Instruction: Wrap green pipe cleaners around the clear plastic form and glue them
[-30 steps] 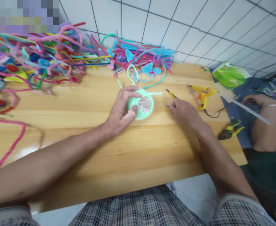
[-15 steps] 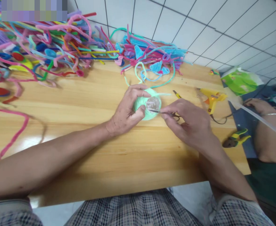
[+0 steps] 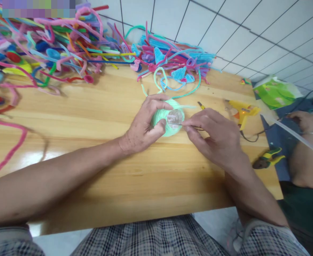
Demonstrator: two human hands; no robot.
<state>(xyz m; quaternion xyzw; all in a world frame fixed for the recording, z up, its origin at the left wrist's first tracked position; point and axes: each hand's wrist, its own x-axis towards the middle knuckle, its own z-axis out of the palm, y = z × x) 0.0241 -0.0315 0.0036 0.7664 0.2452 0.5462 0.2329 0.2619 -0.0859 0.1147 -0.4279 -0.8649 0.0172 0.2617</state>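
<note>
My left hand [image 3: 149,119] is curled around a round mint-green piece wound from fuzzy pipe cleaner [image 3: 162,113], holding it against the table. A round, clear-looking patch [image 3: 174,119] shows in its face, and a loose green end sticks out to the right. My right hand [image 3: 212,133] pinches a pair of small dark scissors [image 3: 199,128], largely hidden by the fingers. Their thin tip lies across the lower part of the clear patch. Whether the tip presses into it, I cannot tell.
Colourful pipe cleaners [image 3: 73,46] pile along the back of the wooden table [image 3: 135,185]. To the right lie a cutter [image 3: 201,105], a yellow glue gun [image 3: 242,111], yellow-green pliers [image 3: 268,158] and a green plastic bag [image 3: 276,92]. Another person's arm [image 3: 308,153] is at the right edge.
The scissors' tip has shifted slightly up and right over the clear patch, and their handle loops show less. My left hand keeps its hold; the view has moved a little.
</note>
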